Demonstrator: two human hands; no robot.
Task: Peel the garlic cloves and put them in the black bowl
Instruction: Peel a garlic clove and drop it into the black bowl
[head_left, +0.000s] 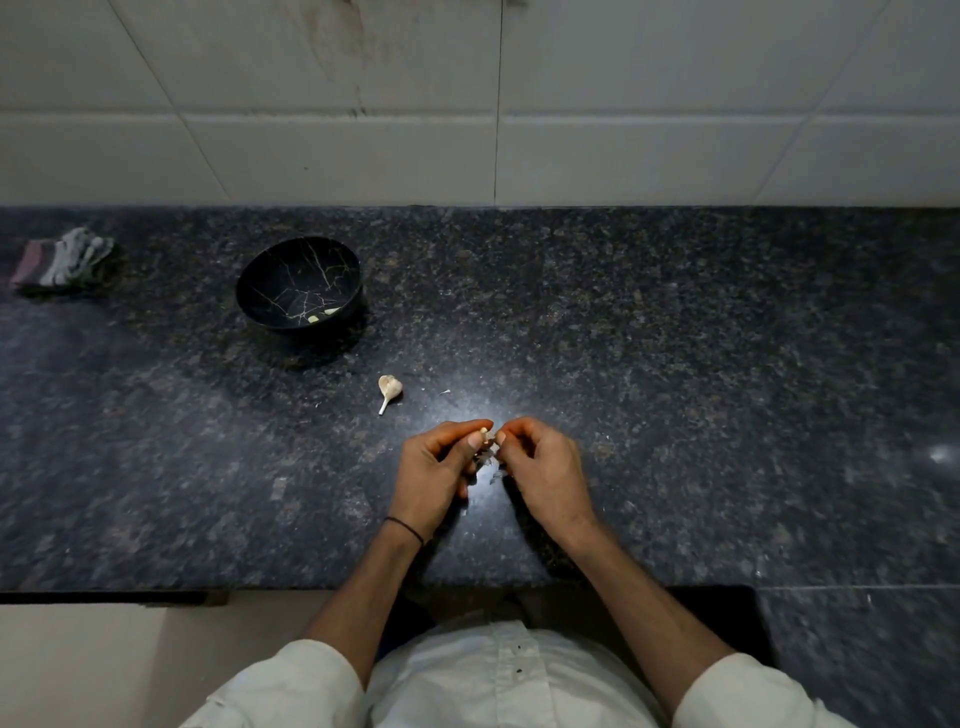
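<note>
Mid-peel, pinching a garlic clove (484, 432) between curled fingertips of left hand (435, 465) and right hand (546, 467), near-right of the black bowl (291, 265), probably needing the last skin stripped before dropping in.

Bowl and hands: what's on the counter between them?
Head view: a stalked garlic piece and a tiny skin scrap lie between the bowl and the left hand and right hand; otherwise bare counter.
</note>
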